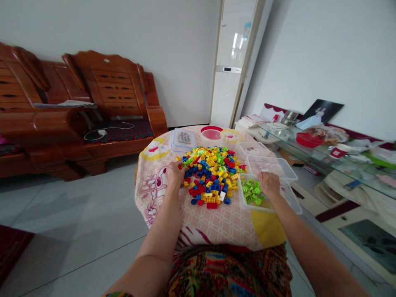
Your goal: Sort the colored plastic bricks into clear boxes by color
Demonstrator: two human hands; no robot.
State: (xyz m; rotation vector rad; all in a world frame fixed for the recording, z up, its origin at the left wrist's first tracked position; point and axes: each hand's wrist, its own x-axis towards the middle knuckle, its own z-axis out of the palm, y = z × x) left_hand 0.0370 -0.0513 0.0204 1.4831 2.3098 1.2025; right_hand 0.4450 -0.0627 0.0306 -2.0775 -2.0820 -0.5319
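Observation:
A heap of small red, blue, yellow and green plastic bricks (213, 173) lies on a round table under a pink patterned cloth (201, 222). My left hand (174, 173) rests at the heap's left edge, fingers curled onto bricks there; what it holds is hidden. My right hand (268, 183) hovers knuckles-up inside a clear plastic tub (292, 204) at the right, over a pile of green bricks (252, 191). Its fingertips point down and are hidden.
More clear tubs (272, 165) and a lid (183, 139) sit behind the heap, with a red-rimmed bowl (211, 133) and a yellow-rimmed one (231, 135). A wooden sofa (77, 111) stands left; a cluttered glass shelf (334, 156) runs right. Grey floor tiles lie left.

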